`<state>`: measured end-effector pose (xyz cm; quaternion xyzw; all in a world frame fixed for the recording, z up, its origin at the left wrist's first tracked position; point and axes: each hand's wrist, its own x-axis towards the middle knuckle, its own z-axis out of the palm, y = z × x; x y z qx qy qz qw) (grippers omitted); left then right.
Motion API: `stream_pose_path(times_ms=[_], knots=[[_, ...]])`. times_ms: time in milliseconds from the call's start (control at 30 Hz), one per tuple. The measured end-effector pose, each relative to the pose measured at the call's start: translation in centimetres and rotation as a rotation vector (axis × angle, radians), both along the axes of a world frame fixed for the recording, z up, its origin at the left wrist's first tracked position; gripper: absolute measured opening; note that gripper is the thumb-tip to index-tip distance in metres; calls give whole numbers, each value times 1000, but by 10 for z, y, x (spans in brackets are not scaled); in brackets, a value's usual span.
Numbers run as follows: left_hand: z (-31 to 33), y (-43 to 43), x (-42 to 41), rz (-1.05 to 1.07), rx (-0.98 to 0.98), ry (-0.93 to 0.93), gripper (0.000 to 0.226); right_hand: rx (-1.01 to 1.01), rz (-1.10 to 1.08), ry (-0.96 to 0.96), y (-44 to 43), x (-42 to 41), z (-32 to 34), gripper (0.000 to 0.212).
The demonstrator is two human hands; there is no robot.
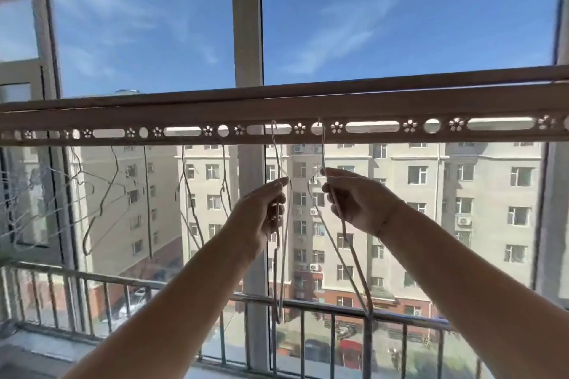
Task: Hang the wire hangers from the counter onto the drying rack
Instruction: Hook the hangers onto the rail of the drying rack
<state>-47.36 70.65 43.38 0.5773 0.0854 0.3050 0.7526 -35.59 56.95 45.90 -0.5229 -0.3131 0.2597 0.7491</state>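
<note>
The drying rack's bar (369, 114) runs across the view, pierced with round holes, slots and flower cut-outs. Two white wire hangers hang near its middle, seen edge-on. The left hanger (278, 271) hooks into a slot, and my left hand (261, 209) holds its neck with curled fingers. The right hanger (354, 261) hooks into a round hole, and my right hand (354, 200) pinches its neck. Both arms reach up from below. Several more wire hangers (104, 200) hang from the bar's left part.
Behind the rack is a large window with a white post (248, 24) in the middle. A metal railing (184, 289) runs along the sill below. Apartment buildings and a street lie outside. The counter is out of view.
</note>
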Motion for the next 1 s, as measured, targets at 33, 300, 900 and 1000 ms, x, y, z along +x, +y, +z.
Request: stream_pose_path(times_ms=[33,300,900,1000], knots=[[0,4,3,8,0,4,18,-9,-8,-5,3,3,0,26],[2,41,32,38,22,31,16,-5,-33,26,25,23,1,23],[-24,59,37,77,71,102,23,-34,-99,71,41,41,-21,9],[-37,63,23,61,63,117,27,-25,-136,70,35,41,-34,5]])
